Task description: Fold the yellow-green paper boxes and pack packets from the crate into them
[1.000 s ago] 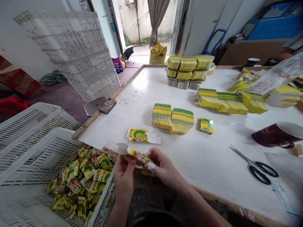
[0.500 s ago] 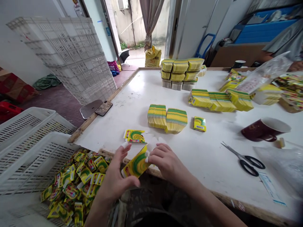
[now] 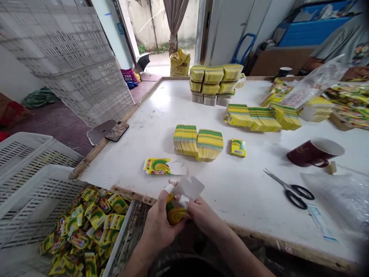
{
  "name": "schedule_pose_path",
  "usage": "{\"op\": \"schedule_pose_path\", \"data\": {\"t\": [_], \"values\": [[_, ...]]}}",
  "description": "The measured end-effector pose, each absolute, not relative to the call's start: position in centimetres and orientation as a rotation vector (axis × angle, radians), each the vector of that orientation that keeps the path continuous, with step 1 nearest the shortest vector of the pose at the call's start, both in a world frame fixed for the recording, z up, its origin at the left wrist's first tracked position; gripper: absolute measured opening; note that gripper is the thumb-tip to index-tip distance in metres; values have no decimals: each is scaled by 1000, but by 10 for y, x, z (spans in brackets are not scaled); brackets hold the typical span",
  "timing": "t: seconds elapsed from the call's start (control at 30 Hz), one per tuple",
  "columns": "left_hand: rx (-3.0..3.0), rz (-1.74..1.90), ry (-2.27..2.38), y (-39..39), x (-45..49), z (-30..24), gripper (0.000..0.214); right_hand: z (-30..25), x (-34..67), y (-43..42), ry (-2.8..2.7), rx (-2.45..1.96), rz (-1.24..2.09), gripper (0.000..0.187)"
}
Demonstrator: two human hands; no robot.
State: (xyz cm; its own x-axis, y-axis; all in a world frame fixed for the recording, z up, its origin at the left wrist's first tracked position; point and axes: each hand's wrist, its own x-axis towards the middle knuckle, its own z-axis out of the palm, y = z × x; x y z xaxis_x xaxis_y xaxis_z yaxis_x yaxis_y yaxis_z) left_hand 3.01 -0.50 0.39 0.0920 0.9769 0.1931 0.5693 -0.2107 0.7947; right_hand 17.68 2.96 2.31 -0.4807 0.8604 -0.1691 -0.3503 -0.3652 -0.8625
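Both of my hands grip one small yellow and green carton (image 3: 176, 209) at the table's near edge. My left hand (image 3: 161, 225) wraps its lower body. My right hand (image 3: 198, 215) pinches it from the right, under its white flaps that stick up. Another flat carton (image 3: 161, 166) lies on the white table (image 3: 230, 184) just beyond. A bundle of flat cartons (image 3: 198, 141) stands further back, with one folded carton (image 3: 238, 147) to its right.
A white crate (image 3: 34, 200) at lower left holds several yellow sachets (image 3: 86, 227). Scissors (image 3: 290, 189), a dark red mug (image 3: 314, 152), more carton stacks (image 3: 215, 82), a phone (image 3: 117, 130) and stacked crates (image 3: 72, 57) are around. A person's grey sleeve (image 3: 340, 40) shows at top right.
The carton turned in my hands: its white flaps now point up. Both hands drew back slightly toward me at the table edge.
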Motion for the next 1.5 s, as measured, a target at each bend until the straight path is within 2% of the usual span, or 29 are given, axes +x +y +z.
{"op": "schedule_pose_path", "data": {"t": [0.13,0.23,0.33,0.47,0.6,0.8,0.9,1.03,1.13,1.2,1.3,1.4,1.47,1.5], "values": [[1871,997,1462,-6,34,7,61,24,178,31,-1024,-827,1981,53],[1885,927,1512,-6,32,11,53,24,183,31,-1232,-862,1803,48],[1833,847,1537,-5,28,11,58,27,185,25,-1517,-906,1568,40],[1761,948,1540,-5,29,2,65,29,183,15,-1834,-872,1286,61],[1677,1125,1621,-7,29,1,68,19,185,17,-1857,-884,1098,60],[1615,1127,1675,-7,18,21,52,6,200,23,-2173,-961,1011,63],[1672,1081,1662,-6,12,28,51,9,205,26,-2251,-997,1004,54],[1832,969,1651,-7,5,30,59,26,214,36,-2225,-850,1096,26],[1832,962,1669,-6,6,30,64,32,214,40,-2172,-794,1158,19],[1706,1030,1738,-6,11,29,65,27,209,38,-2081,-824,1133,26],[1370,1249,1729,-7,18,26,67,18,197,35,-1961,-825,1161,53],[841,1771,1466,-7,14,21,55,16,186,49,-1941,-821,1245,76],[545,2083,1293,-5,3,19,54,17,180,69,-2031,-967,1154,73],[426,2160,1239,-4,-4,18,61,17,176,81,-2086,-1077,1064,66]]}}
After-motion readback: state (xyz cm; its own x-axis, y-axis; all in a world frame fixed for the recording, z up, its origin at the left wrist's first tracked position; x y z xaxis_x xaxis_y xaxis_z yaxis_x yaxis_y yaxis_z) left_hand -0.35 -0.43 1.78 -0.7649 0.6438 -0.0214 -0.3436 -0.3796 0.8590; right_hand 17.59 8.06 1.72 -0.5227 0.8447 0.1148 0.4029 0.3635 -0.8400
